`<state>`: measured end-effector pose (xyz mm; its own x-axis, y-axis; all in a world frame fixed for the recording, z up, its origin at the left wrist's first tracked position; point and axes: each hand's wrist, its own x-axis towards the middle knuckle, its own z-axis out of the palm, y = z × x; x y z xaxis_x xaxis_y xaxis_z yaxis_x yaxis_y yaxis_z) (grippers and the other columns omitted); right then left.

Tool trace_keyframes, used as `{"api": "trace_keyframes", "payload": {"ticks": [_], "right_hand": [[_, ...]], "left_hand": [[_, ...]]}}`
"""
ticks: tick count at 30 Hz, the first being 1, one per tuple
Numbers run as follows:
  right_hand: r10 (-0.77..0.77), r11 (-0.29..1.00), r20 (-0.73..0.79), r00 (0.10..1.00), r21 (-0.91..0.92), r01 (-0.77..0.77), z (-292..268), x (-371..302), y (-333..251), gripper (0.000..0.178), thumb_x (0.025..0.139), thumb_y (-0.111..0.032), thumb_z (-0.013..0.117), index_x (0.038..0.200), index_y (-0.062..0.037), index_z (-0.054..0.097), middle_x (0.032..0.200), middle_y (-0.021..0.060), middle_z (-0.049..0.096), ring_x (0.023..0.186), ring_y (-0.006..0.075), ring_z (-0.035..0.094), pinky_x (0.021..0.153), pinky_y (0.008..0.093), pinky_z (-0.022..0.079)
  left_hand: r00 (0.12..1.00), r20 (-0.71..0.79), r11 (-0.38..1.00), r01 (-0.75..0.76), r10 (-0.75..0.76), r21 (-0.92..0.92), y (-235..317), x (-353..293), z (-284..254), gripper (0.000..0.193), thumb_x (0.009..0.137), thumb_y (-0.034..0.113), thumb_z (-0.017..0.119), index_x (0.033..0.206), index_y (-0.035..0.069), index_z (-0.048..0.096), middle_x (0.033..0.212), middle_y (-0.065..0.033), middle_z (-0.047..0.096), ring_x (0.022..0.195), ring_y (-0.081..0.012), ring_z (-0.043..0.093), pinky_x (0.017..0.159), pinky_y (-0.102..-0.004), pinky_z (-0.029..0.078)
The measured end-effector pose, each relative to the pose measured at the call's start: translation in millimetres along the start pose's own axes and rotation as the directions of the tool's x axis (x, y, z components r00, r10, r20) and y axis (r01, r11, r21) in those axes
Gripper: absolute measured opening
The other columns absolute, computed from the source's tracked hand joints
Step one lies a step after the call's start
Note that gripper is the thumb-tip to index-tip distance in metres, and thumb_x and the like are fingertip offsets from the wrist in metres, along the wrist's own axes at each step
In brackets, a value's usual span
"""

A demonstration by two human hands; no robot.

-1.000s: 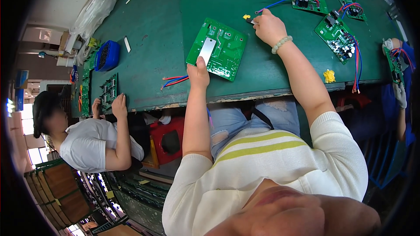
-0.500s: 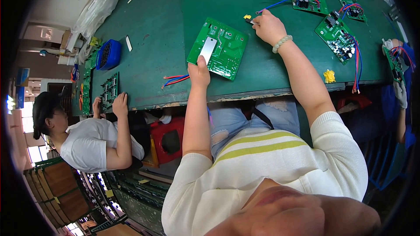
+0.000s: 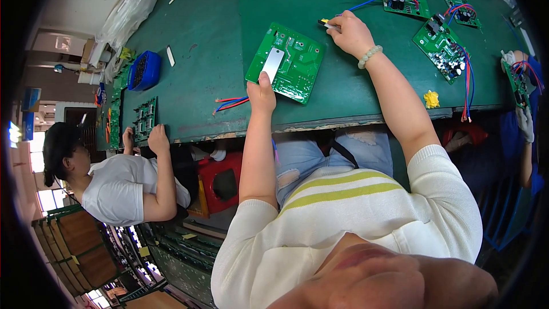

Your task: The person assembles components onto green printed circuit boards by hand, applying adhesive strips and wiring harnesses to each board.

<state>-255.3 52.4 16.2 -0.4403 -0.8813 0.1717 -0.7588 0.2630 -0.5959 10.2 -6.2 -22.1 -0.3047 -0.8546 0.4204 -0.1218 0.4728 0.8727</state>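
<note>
My left hand (image 3: 262, 95) grips the lower left edge of a green circuit board (image 3: 300, 68), its thumb on a flat silver metal strip (image 3: 274, 63) that lies across the board. The board is tilted, solder side up, and red and blue wires (image 3: 231, 103) stick out to its left. My right hand (image 3: 350, 34), with a pale bead bracelet at the wrist, is closed around a small tool (image 3: 330, 26) with a light body and a dark end. A bit of yellow shows at that end; the rest of the tool is hidden by the fingers.
Wired circuit boards (image 3: 439, 50) lie to the right on the green table (image 3: 206, 40), near a crumpled yellow lump (image 3: 431, 99). A blue bin (image 3: 143, 71) stands left. A co-worker in white (image 3: 123, 189) handles a board there; another person's gloved hand (image 3: 524, 125) is far right.
My right hand has shifted slightly, and the small tool's dark end now covers most of the yellow bit. My left hand and the board are almost unmoved.
</note>
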Motion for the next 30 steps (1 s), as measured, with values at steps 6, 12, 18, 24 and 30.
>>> {"api": "trace_keyframes", "payload": {"ticks": [6,12,18,24,30], "right_hand": [[-0.004,0.994,-0.137,0.991,0.104,0.019,4.6,6.0,8.9,0.025,0.08,-0.019,0.068,0.102,-0.0057,0.07,0.09,0.0105,0.059,0.082,0.0261,0.061,0.075,0.0366,0.05],[-0.006,0.979,-0.345,0.939,0.191,0.076,16.7,15.7,23.5,0.034,0.079,-0.014,0.069,0.111,-0.0044,0.065,0.094,0.0123,0.058,0.084,0.0265,0.061,0.078,0.0364,0.05],[0.091,0.892,-0.333,0.939,0.446,0.072,15.2,19.4,23.7,0.033,0.08,-0.013,0.064,0.111,-0.002,0.064,0.098,0.015,0.059,0.087,0.0292,0.06,0.081,0.0358,0.049],[0.026,0.88,-0.265,0.964,0.464,0.103,23.1,23.3,30.7,0.028,0.091,-0.013,0.059,0.117,-0.0009,0.061,0.098,0.0071,0.058,0.072,0.0118,0.06,0.062,0.0256,0.049],[0.124,0.813,-0.234,0.964,0.581,0.037,17.7,21.7,25.5,0.026,0.091,-0.018,0.059,0.111,-0.0021,0.063,0.091,0.0099,0.064,0.071,0.019,0.06,0.068,0.0325,0.048]], "left_hand": [[1.0,0.007,1.0,0.009,-0.009,-0.014,-1.2,-0.8,-0.5,0.064,0.092,0.056,0.042,0.11,-0.003,0.06,0.098,-0.016,0.067,0.091,-0.0268,0.063,0.078,-0.0386,0.047],[1.0,0.008,0.999,-0.006,0.006,-0.036,-3.8,-0.3,0.8,0.061,0.093,0.053,0.042,0.11,-0.003,0.06,0.099,-0.0164,0.066,0.092,-0.0272,0.063,0.079,-0.0387,0.047],[1.0,0.003,1.0,0.007,-0.007,0.001,-3.8,-1.0,-2.0,0.058,0.093,0.05,0.042,0.11,-0.003,0.06,0.097,-0.0165,0.066,0.09,-0.0279,0.063,0.078,-0.039,0.047],[1.0,-0.012,1.0,0.011,-0.011,-0.006,-0.4,-0.8,0.8,0.056,0.094,0.048,0.042,0.109,-0.002,0.061,0.097,-0.0169,0.067,0.089,-0.0285,0.063,0.078,-0.0391,0.047],[1.0,-0.015,1.0,0.008,-0.008,0.005,-2.9,-1.6,0.0,0.054,0.094,0.046,0.044,0.11,-0.002,0.061,0.096,-0.0166,0.067,0.088,-0.0283,0.064,0.077,-0.0391,0.048]]}}
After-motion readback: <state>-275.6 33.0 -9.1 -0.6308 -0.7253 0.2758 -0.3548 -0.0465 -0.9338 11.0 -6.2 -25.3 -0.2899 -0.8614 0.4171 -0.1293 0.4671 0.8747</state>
